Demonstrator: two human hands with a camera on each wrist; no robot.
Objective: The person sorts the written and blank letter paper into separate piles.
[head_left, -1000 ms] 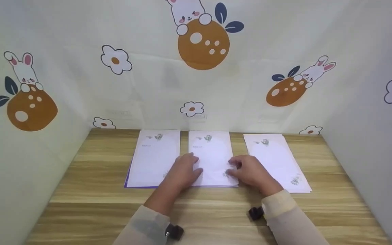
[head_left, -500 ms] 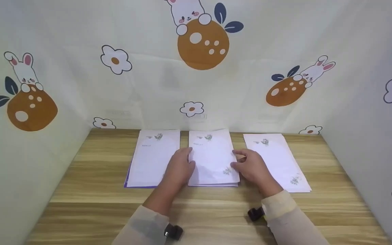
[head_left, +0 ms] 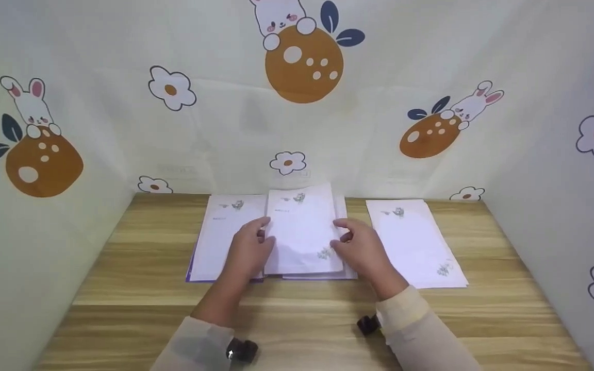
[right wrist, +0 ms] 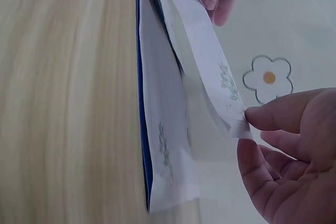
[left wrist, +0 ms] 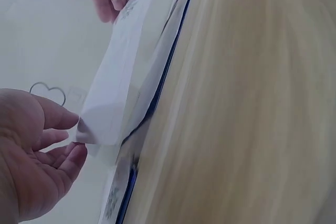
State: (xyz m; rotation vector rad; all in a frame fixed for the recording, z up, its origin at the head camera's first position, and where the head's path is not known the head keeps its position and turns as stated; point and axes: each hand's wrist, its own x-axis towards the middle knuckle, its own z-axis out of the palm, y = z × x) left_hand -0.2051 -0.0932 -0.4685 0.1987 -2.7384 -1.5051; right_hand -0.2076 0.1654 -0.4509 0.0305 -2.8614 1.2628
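A white sheet of printed paper with small green motifs is held up off the table by both hands. My left hand pinches its left edge between thumb and fingers. At the opposite edge, my right hand pinches it the same way; the right wrist view shows thumb and fingers meeting on the sheet's corner. Partly hidden underneath is the middle paper pile, with a purple-blue layer at its bottom. The left paper pile, also purple-edged, is overlapped by the left hand and the raised sheet.
A third paper pile lies to the right, slightly slanted. All piles rest near the back of the wood-grain table. Fabric walls printed with rabbits, oranges and flowers enclose the back and both sides.
Both hands gripped the top sheet of the middle pile by its edges, raised it and carried it left. The pile below now shows at its right side. The head view has shifted slightly.
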